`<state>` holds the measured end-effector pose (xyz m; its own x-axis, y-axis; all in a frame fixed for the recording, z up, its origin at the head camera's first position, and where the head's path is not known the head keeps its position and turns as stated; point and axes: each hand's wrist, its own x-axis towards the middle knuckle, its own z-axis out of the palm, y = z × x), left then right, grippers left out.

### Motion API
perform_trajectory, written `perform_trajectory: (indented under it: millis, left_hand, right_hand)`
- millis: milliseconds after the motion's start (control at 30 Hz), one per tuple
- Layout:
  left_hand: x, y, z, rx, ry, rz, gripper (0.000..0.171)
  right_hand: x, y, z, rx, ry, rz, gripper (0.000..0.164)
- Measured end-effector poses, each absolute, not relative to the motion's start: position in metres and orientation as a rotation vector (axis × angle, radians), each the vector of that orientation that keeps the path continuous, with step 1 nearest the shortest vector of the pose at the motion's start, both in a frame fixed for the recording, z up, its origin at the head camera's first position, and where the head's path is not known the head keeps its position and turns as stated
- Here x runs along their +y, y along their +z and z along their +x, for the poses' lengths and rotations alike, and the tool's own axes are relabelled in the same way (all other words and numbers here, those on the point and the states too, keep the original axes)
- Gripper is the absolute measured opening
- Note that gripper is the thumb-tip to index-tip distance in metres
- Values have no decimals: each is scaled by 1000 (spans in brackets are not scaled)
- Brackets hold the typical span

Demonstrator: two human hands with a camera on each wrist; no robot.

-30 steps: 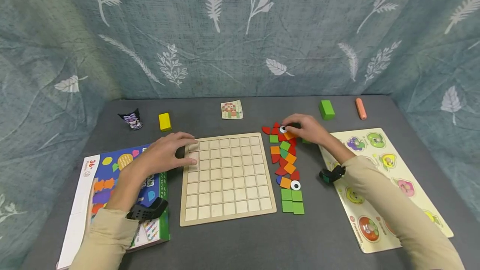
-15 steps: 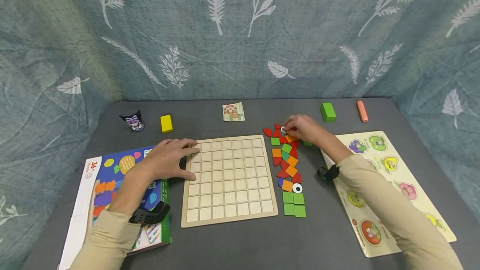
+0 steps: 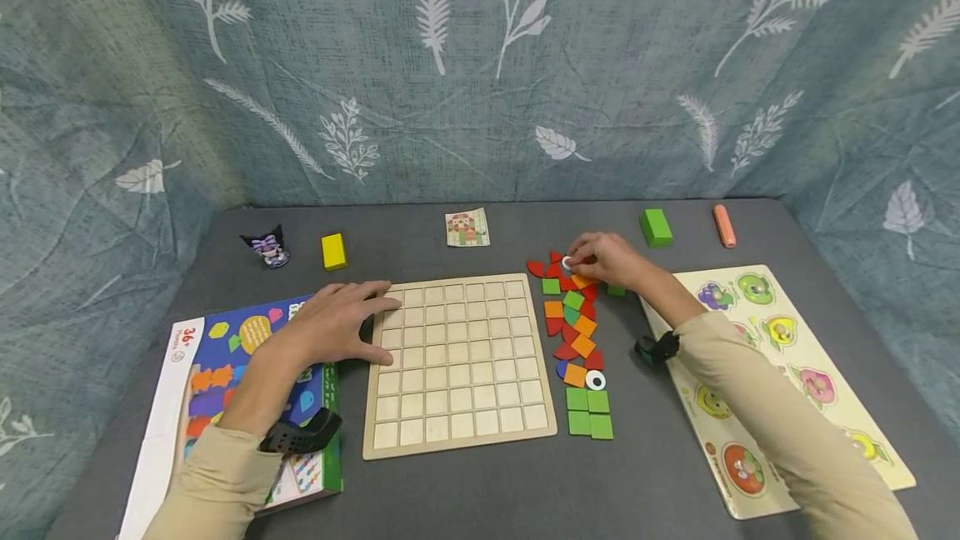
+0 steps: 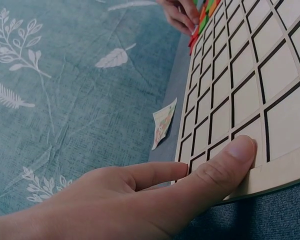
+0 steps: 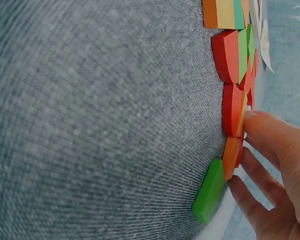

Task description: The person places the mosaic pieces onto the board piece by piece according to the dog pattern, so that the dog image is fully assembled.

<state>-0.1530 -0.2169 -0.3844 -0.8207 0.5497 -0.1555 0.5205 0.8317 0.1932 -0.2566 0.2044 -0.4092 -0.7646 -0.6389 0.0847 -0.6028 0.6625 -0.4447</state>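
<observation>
Our left hand (image 3: 333, 327) rests spread on gridded board (image 3: 459, 369) | our right hand (image 3: 609, 260) pinches white disc (image 3: 566, 263) among coloured tiles (image 3: 582, 346)

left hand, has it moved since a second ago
Yes: against the wooden grid board in the head view, the left hand has shifted a little toward the person, its thumb most clearly.

A grey tabletop (image 3: 465, 490) bears a gridded wooden board (image 3: 461, 365) and coloured tiles (image 3: 583, 346) mid-frame. A toy box (image 3: 217, 352) lies lower left, a fruit puzzle (image 3: 738, 307) lower right.
</observation>
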Motion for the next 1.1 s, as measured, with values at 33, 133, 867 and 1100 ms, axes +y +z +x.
perform_trajectory:
  millis: [33, 133, 867, 1100]
  left_hand:
    - [-217, -384, -153, 2806, 209, 827, 77]
    - [-217, -385, -153, 2802, 200, 815, 78]
    - [-212, -381, -153, 2757, 155, 768, 80]
    - [-214, -381, -152, 2726, 151, 711, 88]
  right_hand:
    - [205, -410, -257, 2793, -704, -1050, 14]
    - [205, -412, -257, 2797, -699, -1082, 14]
    - [86, -413, -229, 2505, -914, -1661, 13]
    - [40, -411, -224, 2414, -718, -1805, 11]
